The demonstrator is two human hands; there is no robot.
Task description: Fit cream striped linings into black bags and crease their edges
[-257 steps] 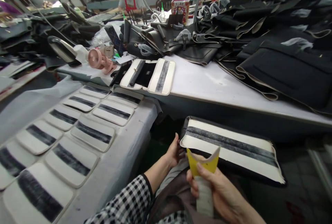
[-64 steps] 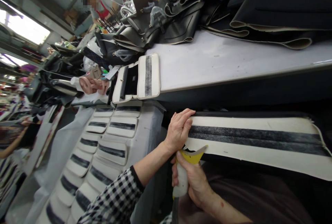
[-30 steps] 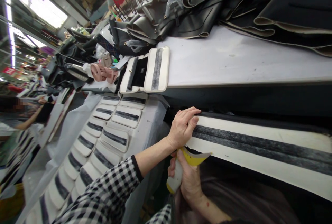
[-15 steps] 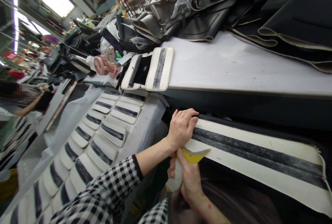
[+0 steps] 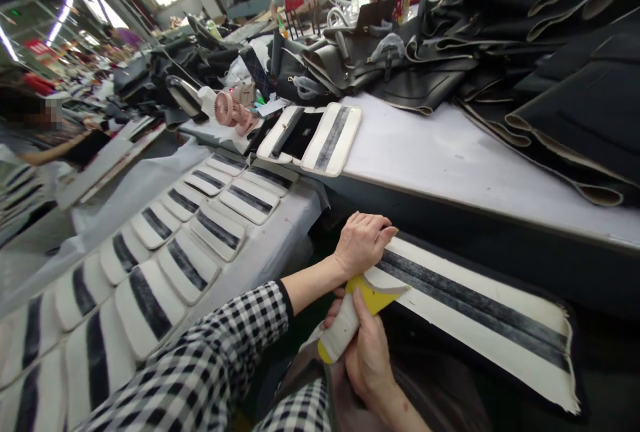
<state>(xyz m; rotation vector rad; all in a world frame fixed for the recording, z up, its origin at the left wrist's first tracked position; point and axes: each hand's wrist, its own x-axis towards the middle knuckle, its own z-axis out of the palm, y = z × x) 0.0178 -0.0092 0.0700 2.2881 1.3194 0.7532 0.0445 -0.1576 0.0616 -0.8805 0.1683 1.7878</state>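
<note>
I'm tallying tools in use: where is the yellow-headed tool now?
In the head view, the yellow-headed tool is below and slightly right of centre, gripped in the right hand, below the left hand, near the left end of the striped panel.

We list: one long panel (image 5: 475,309), matt off-white facing, rough mottled black stripe; one hand tool (image 5: 369,293), smooth and plastic-looking, yellow and pale grey; black folded pieces (image 5: 590,109), leather-like, smooth, softly glossy, with raw pale edges; one small fan (image 5: 231,111), smooth pink plastic; one curved fitting (image 5: 185,95), polished metal by its look; one crumpled sheet (image 5: 125,202), thin translucent plastic; one checked sleeve (image 5: 200,352), matt woven cloth
</note>
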